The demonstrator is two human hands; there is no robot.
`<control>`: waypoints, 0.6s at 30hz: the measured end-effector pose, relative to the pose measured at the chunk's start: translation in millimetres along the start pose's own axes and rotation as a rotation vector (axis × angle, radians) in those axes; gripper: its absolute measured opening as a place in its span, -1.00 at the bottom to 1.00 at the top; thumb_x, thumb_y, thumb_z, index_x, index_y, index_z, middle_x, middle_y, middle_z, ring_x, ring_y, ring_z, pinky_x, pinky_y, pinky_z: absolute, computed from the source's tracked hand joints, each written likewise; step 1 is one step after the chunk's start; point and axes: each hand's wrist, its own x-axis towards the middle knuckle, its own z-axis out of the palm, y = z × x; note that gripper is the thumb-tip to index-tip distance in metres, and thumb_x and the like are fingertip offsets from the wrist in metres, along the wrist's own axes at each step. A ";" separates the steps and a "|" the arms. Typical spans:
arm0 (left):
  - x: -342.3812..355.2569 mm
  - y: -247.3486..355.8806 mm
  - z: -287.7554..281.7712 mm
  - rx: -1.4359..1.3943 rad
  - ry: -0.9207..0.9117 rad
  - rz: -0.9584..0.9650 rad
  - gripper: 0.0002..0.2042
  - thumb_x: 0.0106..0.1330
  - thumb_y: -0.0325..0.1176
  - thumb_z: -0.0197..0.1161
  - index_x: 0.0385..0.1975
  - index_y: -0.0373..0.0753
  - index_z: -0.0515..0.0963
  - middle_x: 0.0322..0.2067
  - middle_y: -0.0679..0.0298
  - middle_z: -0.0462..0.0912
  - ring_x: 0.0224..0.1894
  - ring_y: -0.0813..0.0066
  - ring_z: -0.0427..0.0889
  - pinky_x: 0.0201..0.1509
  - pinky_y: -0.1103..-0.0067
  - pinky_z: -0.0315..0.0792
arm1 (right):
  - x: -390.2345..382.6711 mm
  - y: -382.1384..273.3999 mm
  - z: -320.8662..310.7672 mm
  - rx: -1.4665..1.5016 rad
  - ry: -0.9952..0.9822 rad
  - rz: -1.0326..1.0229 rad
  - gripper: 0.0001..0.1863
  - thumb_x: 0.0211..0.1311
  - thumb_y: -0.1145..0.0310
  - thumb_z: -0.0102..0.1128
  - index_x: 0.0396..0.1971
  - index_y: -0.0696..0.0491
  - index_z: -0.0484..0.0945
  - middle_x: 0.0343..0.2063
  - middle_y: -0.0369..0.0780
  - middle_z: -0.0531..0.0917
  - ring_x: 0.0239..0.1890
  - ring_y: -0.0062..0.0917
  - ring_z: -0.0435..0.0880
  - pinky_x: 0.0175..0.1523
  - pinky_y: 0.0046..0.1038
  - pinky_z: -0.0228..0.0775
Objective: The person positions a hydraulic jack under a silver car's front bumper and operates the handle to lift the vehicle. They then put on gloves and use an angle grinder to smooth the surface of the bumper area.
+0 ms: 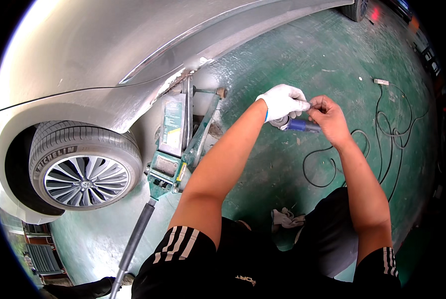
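My left hand (284, 99) wears a white knitted glove, its fingers closed toward the fingertips of my right hand. My bare right hand (330, 117) pinches with thumb and forefinger. The two hands meet at their tips over something small and greyish that I cannot make out. Below them a blue angle grinder (303, 125) lies on the green floor, its grey metal head (282, 122) partly hidden by my left hand. It cannot be seen that either hand touches the grinder.
A beige car (83, 45) fills the left, with a scraped sill and a front wheel (86, 182). A green floor jack (165, 169) reaches under the sill, its long handle (136, 239) slanting toward me. Black cable (307, 172) loops right to a white socket strip (381, 81). White gloves (286, 218) lie between my legs.
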 end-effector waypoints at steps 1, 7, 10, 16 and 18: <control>0.1 -1.8 -0.1 -0.024 -0.006 0.004 -0.84 0.39 -0.31 0.37 -0.26 -0.28 0.67 -0.41 0.33 0.67 -0.38 0.61 0.60 -0.26 0.58 0.50 | 0.0 -1.4 0.0 -0.008 0.001 0.000 -0.86 0.30 0.52 0.26 -0.16 0.11 0.59 -0.37 -0.34 0.64 -0.35 -0.68 0.57 -0.22 -0.56 0.40; 9.1 -16.0 0.5 -0.207 -0.015 -0.001 -0.87 0.36 -0.33 0.40 -0.30 -0.26 0.67 -0.47 0.37 0.66 -0.42 0.62 0.60 -0.29 0.60 0.49 | 1.4 6.2 -3.0 -0.041 0.009 -0.089 -0.84 0.25 0.52 0.28 -0.17 0.14 0.60 -0.38 -0.34 0.65 -0.35 -0.68 0.55 -0.20 -0.54 0.41; 6.2 -19.3 0.9 -0.218 -0.008 0.014 -0.86 0.36 -0.32 0.40 -0.30 -0.26 0.68 -0.49 0.38 0.66 -0.45 0.63 0.59 -0.30 0.60 0.48 | 1.5 9.1 -0.5 -0.092 0.032 -0.086 -0.86 0.23 0.50 0.29 -0.22 0.16 0.61 -0.39 -0.32 0.66 -0.35 -0.67 0.55 -0.20 -0.53 0.43; 4.1 -22.6 7.5 -0.157 0.076 0.051 -0.85 0.38 -0.31 0.37 -0.30 -0.27 0.65 -0.49 0.38 0.64 -0.46 0.62 0.58 -0.31 0.62 0.46 | -0.1 3.1 5.3 -0.216 0.112 -0.112 -0.82 0.17 0.46 0.29 -0.24 0.18 0.60 -0.36 -0.17 0.73 -0.31 -0.50 0.68 -0.15 -0.43 0.52; 4.2 -17.0 14.0 -0.159 0.107 0.031 -0.82 0.38 -0.28 0.36 -0.29 -0.27 0.65 -0.48 0.35 0.65 -0.44 0.59 0.56 -0.28 0.60 0.44 | 2.2 8.8 3.8 -0.257 0.131 -0.141 -0.81 0.16 0.44 0.29 -0.24 0.19 0.60 -0.35 -0.14 0.74 -0.30 -0.43 0.70 -0.13 -0.39 0.54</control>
